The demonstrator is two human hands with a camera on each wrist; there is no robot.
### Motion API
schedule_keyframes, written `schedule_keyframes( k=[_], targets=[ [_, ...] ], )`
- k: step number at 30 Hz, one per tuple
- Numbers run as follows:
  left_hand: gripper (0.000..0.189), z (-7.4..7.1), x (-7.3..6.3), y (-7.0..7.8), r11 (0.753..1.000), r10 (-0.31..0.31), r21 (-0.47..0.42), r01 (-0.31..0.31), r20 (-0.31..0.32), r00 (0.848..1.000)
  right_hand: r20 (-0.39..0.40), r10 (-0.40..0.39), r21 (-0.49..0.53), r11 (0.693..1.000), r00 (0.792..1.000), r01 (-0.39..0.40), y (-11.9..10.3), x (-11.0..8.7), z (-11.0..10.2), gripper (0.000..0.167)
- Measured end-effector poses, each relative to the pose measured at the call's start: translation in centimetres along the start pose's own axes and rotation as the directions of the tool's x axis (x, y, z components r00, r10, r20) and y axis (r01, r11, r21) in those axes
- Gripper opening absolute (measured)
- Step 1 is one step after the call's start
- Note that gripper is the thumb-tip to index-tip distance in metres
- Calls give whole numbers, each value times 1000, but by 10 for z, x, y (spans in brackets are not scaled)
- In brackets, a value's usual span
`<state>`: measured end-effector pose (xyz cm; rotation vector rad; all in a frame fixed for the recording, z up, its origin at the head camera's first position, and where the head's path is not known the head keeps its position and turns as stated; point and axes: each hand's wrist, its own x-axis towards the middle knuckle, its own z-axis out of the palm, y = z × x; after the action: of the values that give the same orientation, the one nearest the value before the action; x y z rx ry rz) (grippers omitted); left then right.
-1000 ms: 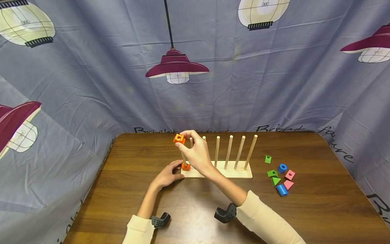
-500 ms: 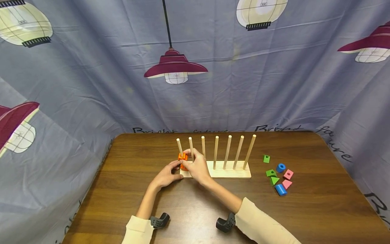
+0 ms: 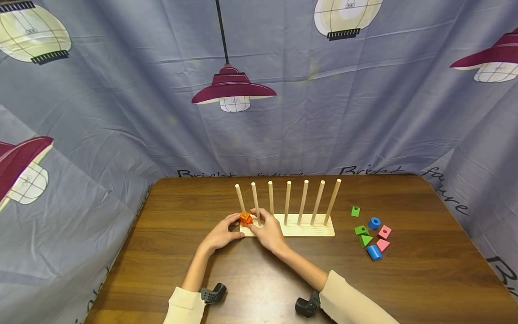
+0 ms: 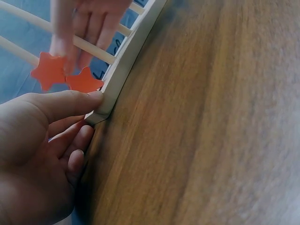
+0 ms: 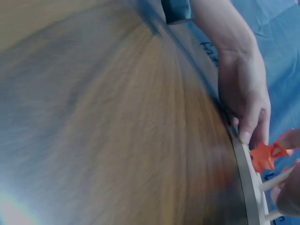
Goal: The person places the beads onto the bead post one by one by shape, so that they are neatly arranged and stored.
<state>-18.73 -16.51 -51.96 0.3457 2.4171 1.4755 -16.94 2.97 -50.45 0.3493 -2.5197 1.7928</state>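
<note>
A pale wooden peg board (image 3: 307, 231) with several upright pegs lies across the table. My left hand (image 3: 220, 232) grips its left end, the thumb on the board and the other fingers around the end, as the left wrist view shows. Two orange star-shaped beads are threaded on the leftmost peg (image 3: 240, 199). The upper star bead (image 4: 46, 71) rests on or just above the lower star bead (image 4: 86, 80) near the board. My right hand (image 3: 270, 232) holds the upper star between thumb and fingers, which partly hide it in the right wrist view.
To the right of the board lie several loose blocks: green blocks (image 3: 361, 230), a blue ring-shaped block (image 3: 374, 223), a blue cylinder (image 3: 374, 252) and pink blocks (image 3: 385, 232). The other pegs (image 3: 303, 202) stand bare. A patterned curtain (image 3: 283, 135) hangs behind the table.
My right hand has brought the upper orange star from the top of the leftmost peg down to the lower star. My left hand has stayed on the board's end.
</note>
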Motion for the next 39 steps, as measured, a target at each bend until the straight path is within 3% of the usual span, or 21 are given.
schedule_keyframes(
  k=[4, 10, 14, 18, 24, 31, 39],
  targets=[
    [66, 0, 0, 0, 1000, -10, -13, 10, 9, 1000, 71, 26, 29, 999, 997, -28, 1, -16, -22, 53],
    [66, 1, 0, 0, 1000, -10, -11, 10, 1, 1000, 95, -2, 125, 992, 995, -10, 9, -36, -78, 38],
    [65, 1, 1, 0, 1000, -1, 6, 1, -1, 1000, 16, -22, 59, 998, 1000, 21, 13, -53, -126, 31],
    [66, 1, 0, 0, 999, 13, 35, -13, -4, 1000, -95, -38, -85, 996, 995, 30, 18, -75, -171, 27],
    [66, 0, 0, 3, 1000, 9, 27, -8, -3, 1000, -233, -11, -285, 957, 972, -58, 32, -108, -224, 28],
    [66, 0, 0, 4, 1000, 11, 28, -11, -2, 1000, -342, 123, -327, 914, 932, -240, 56, -141, -257, 35],
    [64, 1, 2, 3, 1000, 10, 1, -10, 4, 1000, -259, 249, -253, 915, 933, -314, 68, -152, -262, 49]
  ],
)
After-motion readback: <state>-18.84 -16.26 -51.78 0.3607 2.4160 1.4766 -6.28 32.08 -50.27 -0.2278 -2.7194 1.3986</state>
